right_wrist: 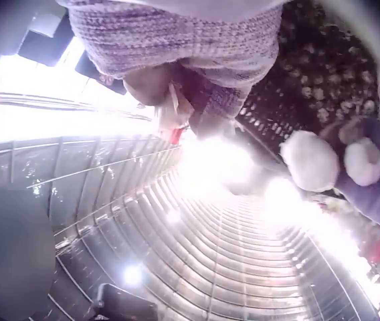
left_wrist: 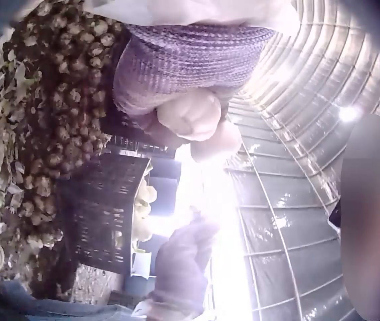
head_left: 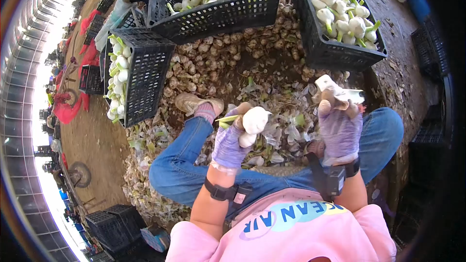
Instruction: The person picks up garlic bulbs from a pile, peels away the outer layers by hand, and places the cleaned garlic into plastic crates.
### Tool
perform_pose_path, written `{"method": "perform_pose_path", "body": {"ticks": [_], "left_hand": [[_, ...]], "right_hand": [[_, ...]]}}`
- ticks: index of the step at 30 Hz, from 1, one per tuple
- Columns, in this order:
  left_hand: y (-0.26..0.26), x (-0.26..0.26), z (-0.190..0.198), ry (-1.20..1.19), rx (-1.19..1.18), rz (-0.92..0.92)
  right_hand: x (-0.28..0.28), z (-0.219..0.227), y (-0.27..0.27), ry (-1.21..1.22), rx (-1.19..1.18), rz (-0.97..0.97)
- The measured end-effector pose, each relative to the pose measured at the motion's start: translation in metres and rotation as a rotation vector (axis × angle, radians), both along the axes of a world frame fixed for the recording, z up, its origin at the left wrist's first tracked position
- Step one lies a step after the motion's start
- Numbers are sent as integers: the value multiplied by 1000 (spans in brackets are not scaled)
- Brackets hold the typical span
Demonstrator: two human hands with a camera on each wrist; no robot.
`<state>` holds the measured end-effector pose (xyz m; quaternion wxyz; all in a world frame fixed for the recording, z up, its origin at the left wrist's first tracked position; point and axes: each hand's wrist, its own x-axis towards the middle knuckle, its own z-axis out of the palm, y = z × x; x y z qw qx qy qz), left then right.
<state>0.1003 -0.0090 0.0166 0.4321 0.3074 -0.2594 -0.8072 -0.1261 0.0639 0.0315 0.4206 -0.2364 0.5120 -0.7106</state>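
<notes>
The left hand (head_left: 230,140), in a purple knit glove, grips two white garlic bulbs; the larger bulb (head_left: 256,120) sits at the fingertips, the smaller (head_left: 247,139) just below, green stems poking out to the left. In the left wrist view a bulb (left_wrist: 190,115) shows against the glove (left_wrist: 183,67). The right hand (head_left: 341,128), gloved alike, has its fingers curled round a whitish, papery-looking piece (head_left: 353,96); what it is exactly I cannot tell. Both bulbs also show in the right wrist view, the larger (right_wrist: 310,160) beside the smaller (right_wrist: 364,162). The hands are apart.
Black crates of white garlic stand at the left (head_left: 148,77), front (head_left: 213,19) and right front (head_left: 340,56). Unpeeled bulbs (head_left: 194,68) and loose skins (head_left: 276,126) cover the ground between the person's bent legs. Stacked black crates (head_left: 114,228) are at the lower left.
</notes>
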Motion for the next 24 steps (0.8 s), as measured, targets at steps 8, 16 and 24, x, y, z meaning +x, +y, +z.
{"method": "perform_pose_path", "body": {"ticks": [8, 16, 24], "left_hand": [[-5, -8, -1, -90, 2, -115], [-87, -15, 1, -218, 348, 270], [-210, 6, 82, -99, -201, 585]], "right_hand": [[44, 2, -4, 108, 51, 443], [56, 8, -10, -325, 212, 600], [41, -29, -16, 19, 471, 733]]}}
